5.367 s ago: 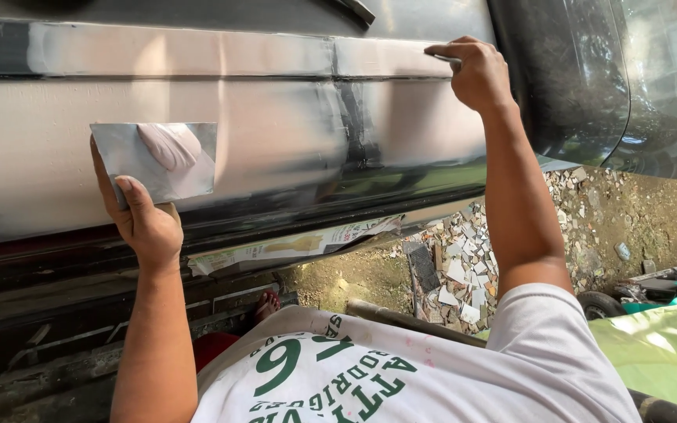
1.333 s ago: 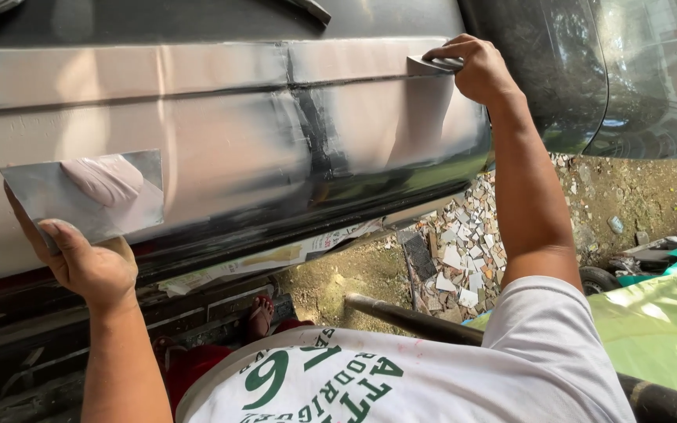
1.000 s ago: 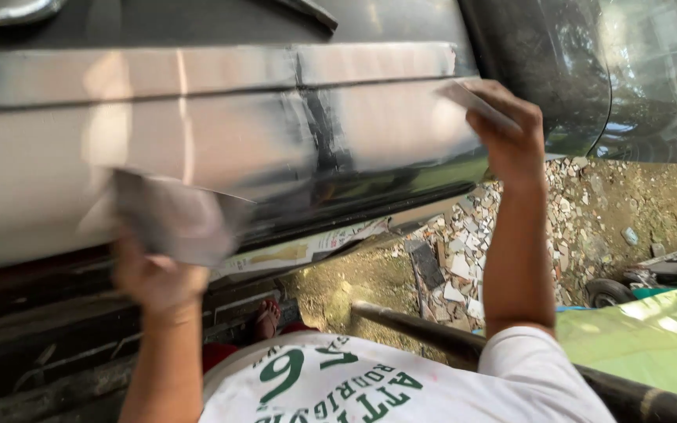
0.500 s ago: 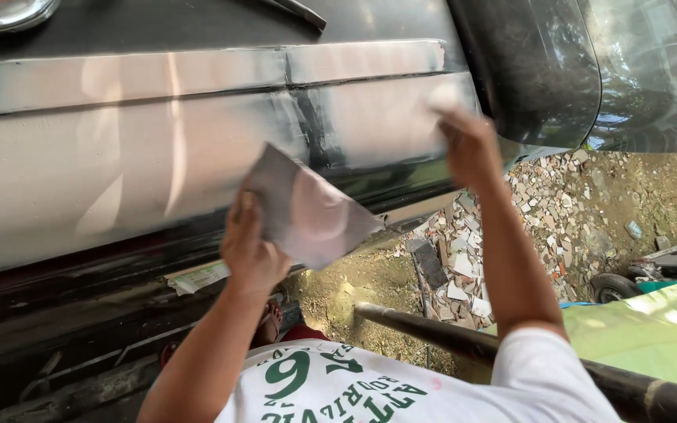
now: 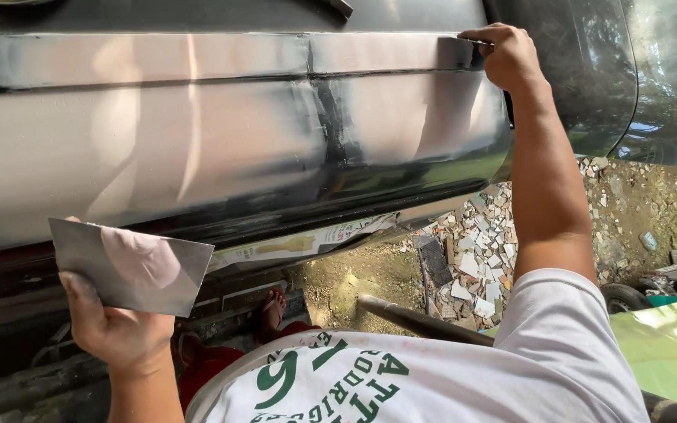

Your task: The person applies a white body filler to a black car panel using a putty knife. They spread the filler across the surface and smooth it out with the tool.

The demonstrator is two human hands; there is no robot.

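Holding a flat metal mixing board (image 5: 131, 266) by its lower edge, the left hand (image 5: 115, 333) sits at about eight o'clock in the head view, fingers clamped on the plate with a pale smear of body filler (image 5: 139, 258) lying on its upper face. The board is tilted and stands just off the car body panel (image 5: 221, 149), not touching it. Up at one o'clock the right hand (image 5: 511, 55) is closed against the panel's upper crease; its fingers curl as though pinching a small spreader, but the tool itself is hidden, so I cannot tell what the grip holds. The panel is sanded to a dull grey with a dark seam (image 5: 331, 125) running down its middle, and masking paper (image 5: 299, 244) hangs along its lower edge.

Judging the risks: the board's tilt could let the filler slide toward the palm, and a one-edge hold may let the plate slip. Rubble (image 5: 479, 258) lies on the ground at four o'clock, so anything dropped there would pick up grit. Pressing unevenly at the crease could leave ridges in the filler
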